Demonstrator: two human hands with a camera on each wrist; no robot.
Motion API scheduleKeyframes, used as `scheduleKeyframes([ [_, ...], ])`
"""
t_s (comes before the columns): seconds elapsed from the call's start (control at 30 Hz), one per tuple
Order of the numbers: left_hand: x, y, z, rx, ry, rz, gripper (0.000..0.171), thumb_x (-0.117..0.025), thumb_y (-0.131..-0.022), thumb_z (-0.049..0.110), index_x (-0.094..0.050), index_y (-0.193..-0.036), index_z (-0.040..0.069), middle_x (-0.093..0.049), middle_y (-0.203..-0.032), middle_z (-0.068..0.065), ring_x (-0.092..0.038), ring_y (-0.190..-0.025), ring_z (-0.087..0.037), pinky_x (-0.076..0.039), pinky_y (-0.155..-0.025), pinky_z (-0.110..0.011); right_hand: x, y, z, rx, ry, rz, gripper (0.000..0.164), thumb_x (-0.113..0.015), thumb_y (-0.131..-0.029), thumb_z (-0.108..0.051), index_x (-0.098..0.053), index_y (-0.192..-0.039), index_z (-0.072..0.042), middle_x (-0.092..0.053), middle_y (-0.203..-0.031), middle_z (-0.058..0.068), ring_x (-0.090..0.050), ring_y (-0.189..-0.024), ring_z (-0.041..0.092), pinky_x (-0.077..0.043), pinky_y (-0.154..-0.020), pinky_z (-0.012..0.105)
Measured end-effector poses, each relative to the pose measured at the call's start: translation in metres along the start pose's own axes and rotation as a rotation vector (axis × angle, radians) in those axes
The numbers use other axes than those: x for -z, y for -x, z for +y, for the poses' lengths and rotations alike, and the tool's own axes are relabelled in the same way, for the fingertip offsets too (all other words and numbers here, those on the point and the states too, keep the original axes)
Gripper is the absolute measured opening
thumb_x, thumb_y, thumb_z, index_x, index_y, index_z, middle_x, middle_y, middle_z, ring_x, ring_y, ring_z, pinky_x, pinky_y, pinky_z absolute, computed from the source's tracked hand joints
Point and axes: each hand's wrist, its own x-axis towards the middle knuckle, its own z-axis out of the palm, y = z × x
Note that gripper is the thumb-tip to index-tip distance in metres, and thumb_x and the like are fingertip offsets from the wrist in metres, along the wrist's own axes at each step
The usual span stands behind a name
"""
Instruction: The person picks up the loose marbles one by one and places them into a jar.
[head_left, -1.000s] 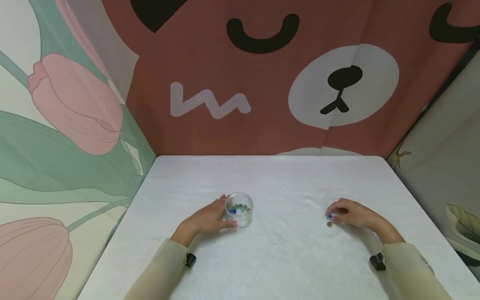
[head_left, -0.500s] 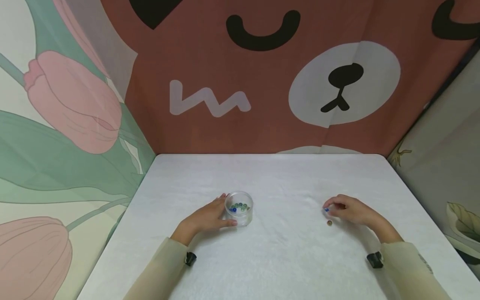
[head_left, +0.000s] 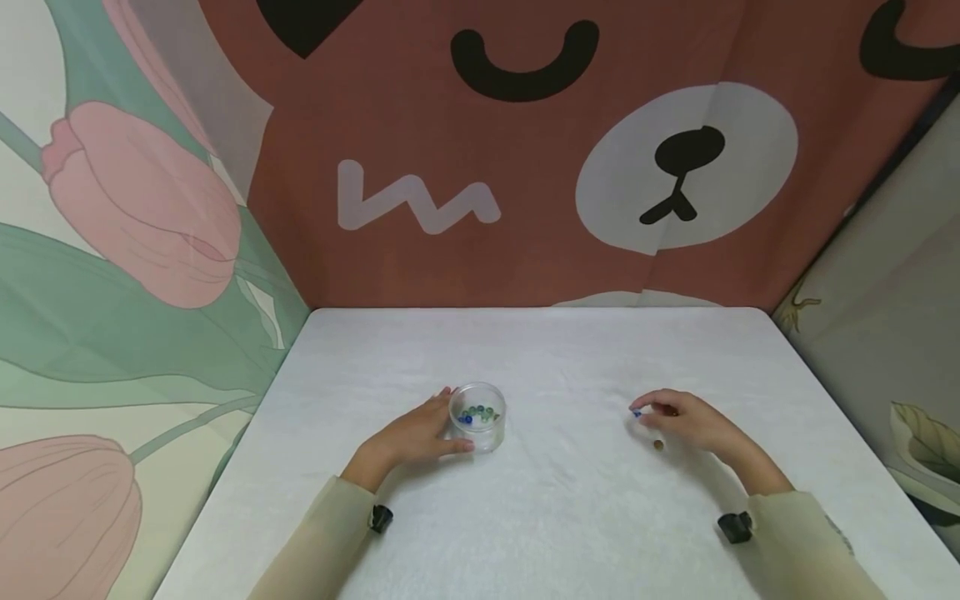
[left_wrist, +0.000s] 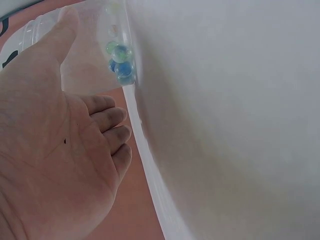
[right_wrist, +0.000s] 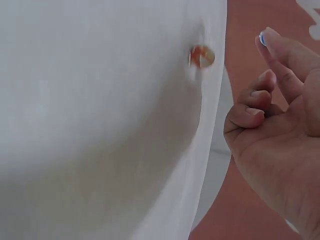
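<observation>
A clear plastic jar [head_left: 491, 440] stands upright on the white-covered table, with several green and blue marbles [left_wrist: 121, 61] at its bottom. My left hand [head_left: 416, 435] holds the jar from its left side, thumb in front and fingers reaching behind. To the right, my right hand [head_left: 693, 423] pinches a blue marble [head_left: 636, 413] between thumb and fingertips, raised off the cloth. Most of that marble is hidden; a blue sliver [right_wrist: 262, 38] shows in the right wrist view. An orange-brown marble [head_left: 658, 445] lies loose on the cloth just below the right hand.
The white cloth [head_left: 570, 517] covers the tabletop between the two hands. A brown curtain with a bear print [head_left: 420, 275] hangs behind the far edge. Patterned fabric [head_left: 165, 350] borders the left side, and more fabric [head_left: 870, 333] the right.
My right hand has picked up the blue marble from beside the orange-brown one and moved left with it. The left hand and jar stay in place.
</observation>
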Motion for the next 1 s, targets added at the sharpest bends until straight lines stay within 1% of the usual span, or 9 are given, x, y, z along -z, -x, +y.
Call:
scheduleKeyframes([
  [0.1, 0.0, 0.001, 0.0, -0.001, 0.008, 0.0, 0.106, -0.059, -0.088, 0.073, -0.015, -0.164, 0.012, -0.011, -0.169, -0.013, -0.012, -0.156, -0.029, -0.017, -0.125, -0.047, -0.007, 0.001, -0.005, 0.017, -0.071, -0.011, 0.036, -0.069, -0.097, -0.031, -0.069, -0.126, -0.008, -0.049, -0.084, 0.007, -0.053, -0.075, 0.021, -0.048, -0.064, 0.031],
  [0.2, -0.001, 0.001, 0.0, -0.002, 0.013, 0.0, 0.108, -0.058, -0.087, 0.075, -0.014, -0.164, 0.013, -0.01, -0.169, -0.013, -0.012, -0.156, -0.029, -0.017, -0.125, -0.047, -0.017, 0.001, -0.01, 0.022, -0.124, -0.012, 0.039, -0.069, -0.098, -0.03, -0.067, -0.128, -0.006, -0.047, -0.081, 0.007, -0.053, -0.066, 0.02, -0.05, -0.058, 0.033],
  [0.23, -0.001, 0.001, 0.0, -0.005, 0.015, 0.001, 0.108, -0.058, -0.087, 0.075, -0.014, -0.164, 0.013, -0.01, -0.169, -0.014, -0.012, -0.156, -0.029, -0.017, -0.125, -0.048, -0.02, 0.001, -0.013, 0.022, -0.134, -0.011, 0.04, -0.069, -0.098, -0.031, -0.067, -0.128, -0.006, -0.047, -0.08, 0.006, -0.051, -0.063, 0.019, -0.049, -0.055, 0.032],
  [0.33, -0.001, 0.001, -0.001, -0.012, 0.016, 0.003, 0.108, -0.057, -0.087, 0.075, -0.014, -0.164, 0.012, -0.011, -0.169, -0.014, -0.012, -0.156, -0.03, -0.017, -0.125, -0.048, -0.03, -0.001, -0.022, 0.022, -0.142, 0.017, 0.041, -0.069, -0.097, -0.034, -0.068, -0.128, -0.007, -0.044, -0.08, 0.004, -0.04, -0.061, 0.012, -0.04, -0.049, 0.028],
  [0.43, -0.001, 0.001, -0.001, -0.016, 0.017, 0.009, 0.107, -0.057, -0.087, 0.075, -0.015, -0.164, 0.012, -0.012, -0.169, -0.015, -0.013, -0.156, -0.031, -0.017, -0.125, -0.048, -0.038, -0.004, -0.033, 0.046, -0.155, 0.054, 0.039, -0.07, -0.097, -0.031, -0.068, -0.126, -0.005, -0.043, -0.081, 0.002, -0.038, -0.065, 0.011, -0.036, -0.051, 0.026],
  [0.57, -0.002, 0.001, -0.001, -0.009, 0.019, 0.009, 0.108, -0.057, -0.087, 0.076, -0.014, -0.164, 0.014, -0.011, -0.169, -0.014, -0.012, -0.156, -0.03, -0.017, -0.125, -0.048, -0.045, -0.008, -0.043, 0.079, -0.188, 0.099, 0.037, -0.071, -0.096, -0.027, -0.068, -0.124, -0.002, -0.045, -0.08, 0.003, -0.042, -0.073, 0.012, -0.038, -0.06, 0.025],
  [0.7, -0.002, 0.0, 0.0, -0.007, 0.025, 0.006, 0.108, -0.057, -0.087, 0.075, -0.014, -0.164, 0.013, -0.01, -0.169, -0.014, -0.012, -0.156, -0.03, -0.017, -0.125, -0.049, -0.053, -0.01, -0.051, 0.08, -0.234, 0.12, 0.039, -0.071, -0.097, -0.027, -0.068, -0.125, -0.001, -0.049, -0.082, 0.005, -0.045, -0.076, 0.013, -0.041, -0.062, 0.026],
  [0.87, -0.001, 0.0, 0.002, -0.007, 0.013, 0.007, 0.107, -0.058, -0.088, 0.074, -0.015, -0.163, 0.012, -0.012, -0.169, -0.015, -0.013, -0.156, -0.031, -0.017, -0.125, -0.049, -0.061, -0.015, -0.064, 0.074, -0.288, 0.127, 0.039, -0.07, -0.097, -0.03, -0.068, -0.126, -0.004, -0.05, -0.086, 0.005, -0.045, -0.078, 0.015, -0.04, -0.063, 0.026],
  [1.0, -0.002, 0.0, 0.002, -0.006, 0.007, 0.01, 0.106, -0.058, -0.088, 0.074, -0.017, -0.163, 0.011, -0.013, -0.168, -0.016, -0.013, -0.156, -0.031, -0.018, -0.125, -0.049, -0.067, -0.02, -0.075, 0.075, -0.334, 0.149, 0.038, -0.07, -0.097, -0.031, -0.069, -0.125, -0.007, -0.051, -0.089, 0.004, -0.047, -0.081, 0.017, -0.042, -0.066, 0.03],
])
